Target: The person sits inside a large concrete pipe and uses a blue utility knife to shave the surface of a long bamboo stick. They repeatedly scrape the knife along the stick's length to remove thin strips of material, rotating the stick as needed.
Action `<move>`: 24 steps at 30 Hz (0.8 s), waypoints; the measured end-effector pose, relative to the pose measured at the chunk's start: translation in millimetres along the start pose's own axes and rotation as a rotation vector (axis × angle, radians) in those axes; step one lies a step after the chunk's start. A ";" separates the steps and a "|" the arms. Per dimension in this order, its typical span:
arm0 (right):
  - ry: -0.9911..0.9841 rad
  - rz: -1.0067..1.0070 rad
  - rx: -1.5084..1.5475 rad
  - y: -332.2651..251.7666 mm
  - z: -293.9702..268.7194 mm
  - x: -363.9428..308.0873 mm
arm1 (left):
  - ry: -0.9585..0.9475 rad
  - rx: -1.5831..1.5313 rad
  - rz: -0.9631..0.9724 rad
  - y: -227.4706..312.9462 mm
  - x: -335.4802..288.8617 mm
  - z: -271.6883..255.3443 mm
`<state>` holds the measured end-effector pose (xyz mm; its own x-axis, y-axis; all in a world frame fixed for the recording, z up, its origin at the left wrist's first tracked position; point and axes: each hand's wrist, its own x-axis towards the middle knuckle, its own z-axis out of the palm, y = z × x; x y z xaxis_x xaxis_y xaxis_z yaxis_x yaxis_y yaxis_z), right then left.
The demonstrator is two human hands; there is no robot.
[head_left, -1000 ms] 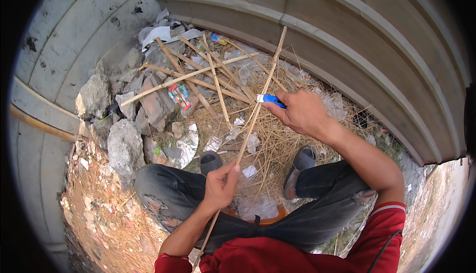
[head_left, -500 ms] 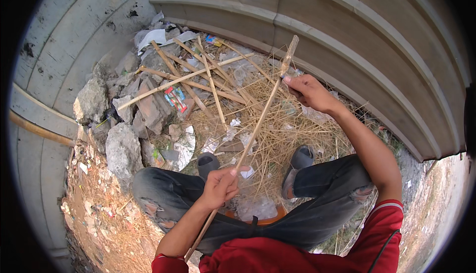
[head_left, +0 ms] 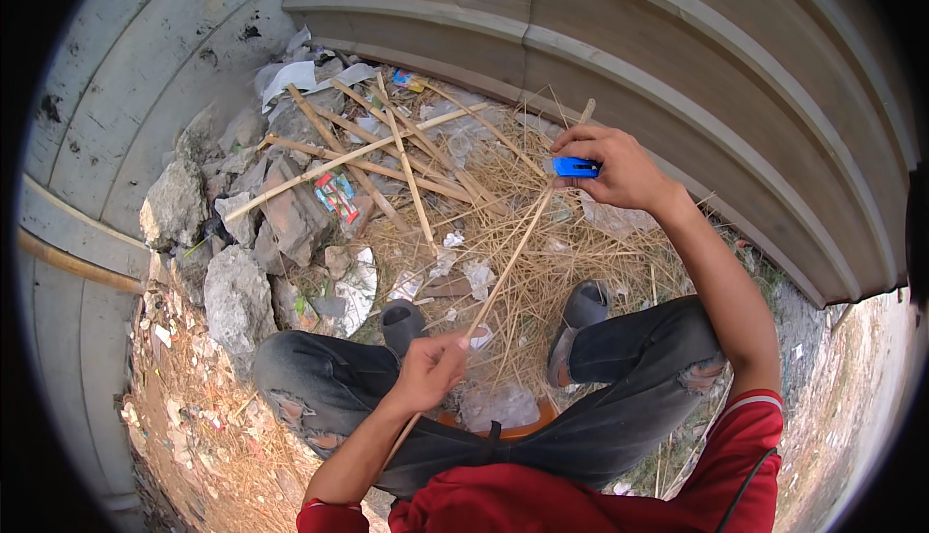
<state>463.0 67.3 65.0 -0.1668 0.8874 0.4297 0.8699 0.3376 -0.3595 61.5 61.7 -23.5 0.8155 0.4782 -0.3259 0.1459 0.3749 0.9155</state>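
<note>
A long thin wooden stick (head_left: pixel 513 264) slants from beside my left forearm up toward the metal wall. My left hand (head_left: pixel 433 372) is closed around its lower part, above my left knee. Farther out, my right hand (head_left: pixel 619 167) grips a blue utility knife (head_left: pixel 576 167), which lies against or just in front of the stick. The stick's far tip shows beyond my knuckles. I cannot make out the knife's blade. Under the stick, dry straw and thin shavings (head_left: pixel 590 262) cover the ground.
Several wooden sticks (head_left: pixel 411 175) lie crossed on the ground ahead. Stones (head_left: pixel 239 301) and broken rubble are piled on the left, with paper scraps and a red-and-green wrapper (head_left: pixel 337 196) among them. A ribbed metal wall (head_left: pixel 677 68) rises at the far side. Something orange (head_left: pixel 527 426) shows beneath me.
My right hand has turned over and shifted slightly, so the blue knife body now shows. The stick's far end sits lower and is partly hidden. My left hand keeps its hold.
</note>
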 end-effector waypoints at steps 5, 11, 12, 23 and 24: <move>-0.130 0.214 0.184 0.3 -1.4 2.8 | -0.008 0.090 -0.012 1.3 -2.9 0.5; 0.049 0.456 0.380 15.8 21.2 -1.9 | 0.020 0.188 0.027 1.2 -1.7 1.2; 0.069 0.554 0.436 17.5 22.3 -0.5 | 0.040 0.239 0.041 0.9 -1.5 2.5; 0.290 0.616 0.252 -13.7 17.4 5.6 | -0.074 -0.253 -0.052 8.9 5.1 -6.5; 0.163 0.601 0.251 -25.4 16.9 7.0 | -0.063 -0.266 -0.051 9.5 5.6 -7.9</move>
<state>431.9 70.3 63.2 0.4021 0.8918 0.2073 0.6521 -0.1200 -0.7486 63.1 74.1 -18.5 0.8453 0.4063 -0.3470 0.0424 0.5964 0.8015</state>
